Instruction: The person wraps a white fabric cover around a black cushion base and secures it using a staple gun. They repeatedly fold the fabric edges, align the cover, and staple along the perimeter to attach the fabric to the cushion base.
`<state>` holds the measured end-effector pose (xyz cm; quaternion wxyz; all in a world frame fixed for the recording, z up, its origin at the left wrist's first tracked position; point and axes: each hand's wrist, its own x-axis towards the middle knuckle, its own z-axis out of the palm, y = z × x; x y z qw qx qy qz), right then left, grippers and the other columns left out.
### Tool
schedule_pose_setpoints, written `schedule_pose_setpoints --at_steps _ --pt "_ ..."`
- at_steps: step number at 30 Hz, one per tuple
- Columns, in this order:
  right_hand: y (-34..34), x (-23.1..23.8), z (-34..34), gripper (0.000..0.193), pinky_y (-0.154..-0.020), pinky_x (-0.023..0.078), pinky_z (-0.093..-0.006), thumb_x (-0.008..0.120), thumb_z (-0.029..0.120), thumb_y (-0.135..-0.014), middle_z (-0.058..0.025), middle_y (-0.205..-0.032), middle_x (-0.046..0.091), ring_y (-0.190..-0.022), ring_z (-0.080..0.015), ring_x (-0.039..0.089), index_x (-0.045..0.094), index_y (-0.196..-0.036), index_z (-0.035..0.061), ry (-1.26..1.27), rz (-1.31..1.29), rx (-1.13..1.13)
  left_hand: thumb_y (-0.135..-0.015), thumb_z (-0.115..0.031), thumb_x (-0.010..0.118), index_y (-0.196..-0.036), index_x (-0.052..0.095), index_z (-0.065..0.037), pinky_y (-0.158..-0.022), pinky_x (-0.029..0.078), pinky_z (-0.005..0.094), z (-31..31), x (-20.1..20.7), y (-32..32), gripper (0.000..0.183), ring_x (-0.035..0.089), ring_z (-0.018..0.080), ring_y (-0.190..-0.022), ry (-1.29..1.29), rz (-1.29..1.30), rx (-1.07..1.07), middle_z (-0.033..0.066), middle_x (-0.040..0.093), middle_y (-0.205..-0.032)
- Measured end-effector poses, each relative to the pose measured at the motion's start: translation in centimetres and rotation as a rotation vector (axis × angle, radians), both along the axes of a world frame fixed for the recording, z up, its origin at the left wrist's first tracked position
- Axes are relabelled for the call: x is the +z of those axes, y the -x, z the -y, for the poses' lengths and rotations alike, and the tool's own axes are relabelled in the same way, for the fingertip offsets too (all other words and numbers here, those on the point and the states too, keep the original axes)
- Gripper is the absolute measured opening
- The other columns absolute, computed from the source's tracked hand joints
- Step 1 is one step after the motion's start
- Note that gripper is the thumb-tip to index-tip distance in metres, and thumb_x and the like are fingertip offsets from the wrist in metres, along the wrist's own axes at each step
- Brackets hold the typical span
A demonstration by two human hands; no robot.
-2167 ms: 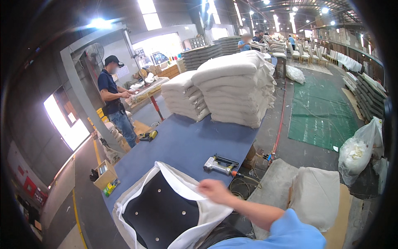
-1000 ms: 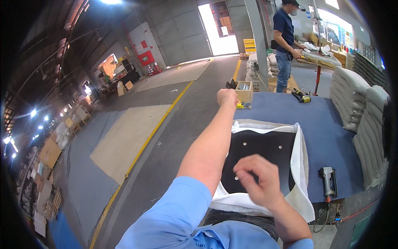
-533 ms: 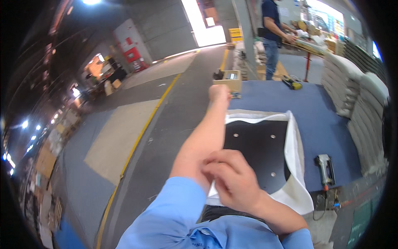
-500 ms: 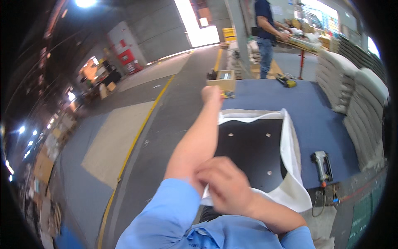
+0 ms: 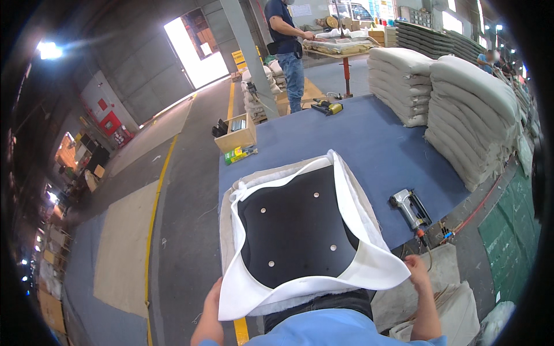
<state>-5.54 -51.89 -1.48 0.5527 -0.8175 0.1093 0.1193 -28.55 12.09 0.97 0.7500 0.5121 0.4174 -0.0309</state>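
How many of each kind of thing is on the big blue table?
Seat board wrapped in white cloth: 1
Staple gun: 1
Yellow drill: 1
Stacks of cushions: 2
Total: 5

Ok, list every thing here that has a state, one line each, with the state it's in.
Left hand: gripping the near left corner of the white fabric.
Right hand: gripping the fabric's near right corner.
White fabric: folded up around the board's edges, loose.
Black seat board: lying flat, holes up, uncovered in the middle.
Staple gun: lying on the blue table, unheld.
Cushion stacks: piled, untouched.
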Motion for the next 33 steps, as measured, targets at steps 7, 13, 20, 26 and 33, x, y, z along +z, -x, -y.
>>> schedule_pose_setpoints --at_steps 7,13,20,26,33 --pt "2.3 -7.6 -4.3 0.045 -0.094 0.063 -0.0413 0.063 0.029 -0.104 -0.0139 -0.132 0.074 -0.112 -0.0275 0.076 0.064 -0.141 0.0038 -1.113 -0.262 -0.091 -0.1 -0.037 0.074 -0.144 0.06 -0.003 -0.096 0.059 0.0453 2.3 -1.6 2.5 0.057 0.068 0.0261 -0.12 0.049 0.071 0.032 0.0127 0.069 -0.137" --pt "3.0 -7.8 -5.0 0.044 -0.089 0.064 -0.0395 0.063 0.029 -0.104 -0.0131 -0.131 0.073 -0.109 -0.026 0.076 0.065 -0.14 0.0024 -1.051 -0.255 -0.151 -0.1 -0.033 0.074 -0.137 0.067 -0.002 -0.09 0.062 0.0432 7.3 -2.3 6.3 0.049 0.073 0.0242 -0.111 0.16 0.559 0.07 0.0121 0.074 -0.129" --pt "3.3 -2.6 -5.2 0.043 -0.091 0.061 -0.0375 0.067 0.023 -0.102 -0.0116 -0.127 0.074 -0.109 -0.0208 0.074 0.066 -0.139 0.0014 -0.637 -0.131 -0.137 -0.098 -0.018 0.073 -0.117 0.075 0.007 -0.078 0.061 0.0392 3.6 3.0 10.5 0.031 0.075 0.0217 -0.094 -0.207 -0.011 0.062 0.0129 0.079 -0.108" --pt "5.7 0.3 -4.1 0.033 -0.089 0.058 -0.0359 0.071 0.017 -0.097 -0.0083 -0.111 0.078 -0.098 -0.0193 0.075 0.075 -0.125 -0.0011 -0.38 -0.08 0.015 -0.095 -0.015 0.074 -0.112 0.075 0.008 -0.079 0.057 0.0366 1.8 5.1 13.2 0.029 0.073 0.0199 -0.094 -0.24 -0.156 0.064 0.0119 0.077 -0.107" --pt "-3.6 7.9 -2.1 0.025 -0.075 0.053 -0.0258 0.068 0.02 -0.101 -0.0046 -0.09 0.076 -0.089 -0.01 0.069 0.077 -0.101 -0.0026 0.287 -0.163 0.406 -0.097 -0.019 0.071 -0.124 0.074 -0.006 -0.087 0.057 0.0421 -4.6 8.4 7.3 0.03 0.075 0.0296 -0.098 -1.172 -0.627 -0.39 0.0158 0.078 -0.11"
